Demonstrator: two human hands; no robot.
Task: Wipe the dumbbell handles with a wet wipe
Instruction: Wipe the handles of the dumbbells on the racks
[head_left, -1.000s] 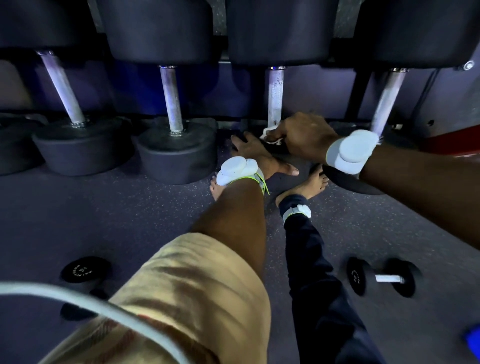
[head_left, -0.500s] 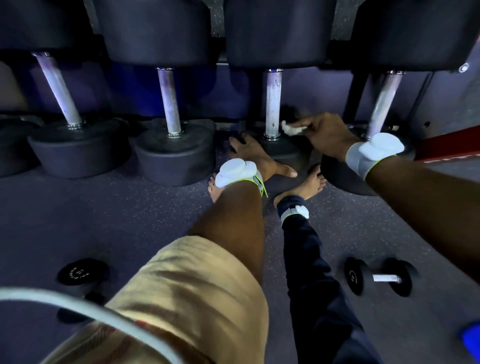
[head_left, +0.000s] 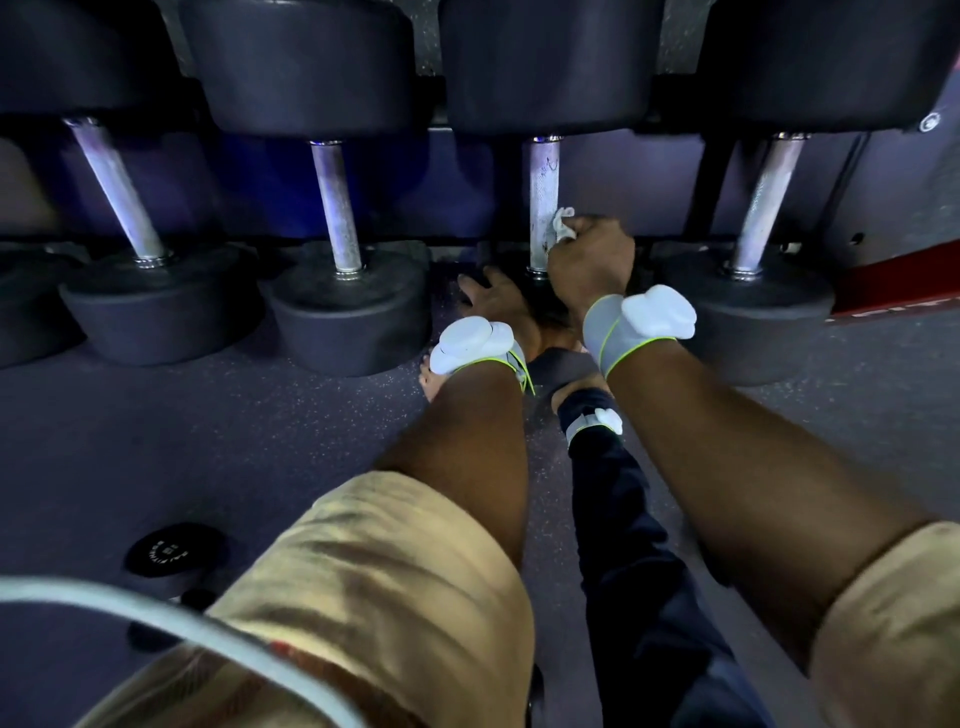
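Wipe (head_left: 563, 223) back on handle (head_left: 544, 182); dumbbells (head_left: 337, 208) flank.

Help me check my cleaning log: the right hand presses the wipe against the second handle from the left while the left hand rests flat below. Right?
Not quite. The head view shows the right hand pressing the wipe against the third handle from the left, not the second; the left hand rests flat below.

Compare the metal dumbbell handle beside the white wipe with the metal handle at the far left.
The steel handle being wiped stands upright; the far-left steel handle appears tilted leftward. The right hand presses a crumpled white wet wipe against the first; nothing touches the far-left one. Both are silvery bars between dark round weights.
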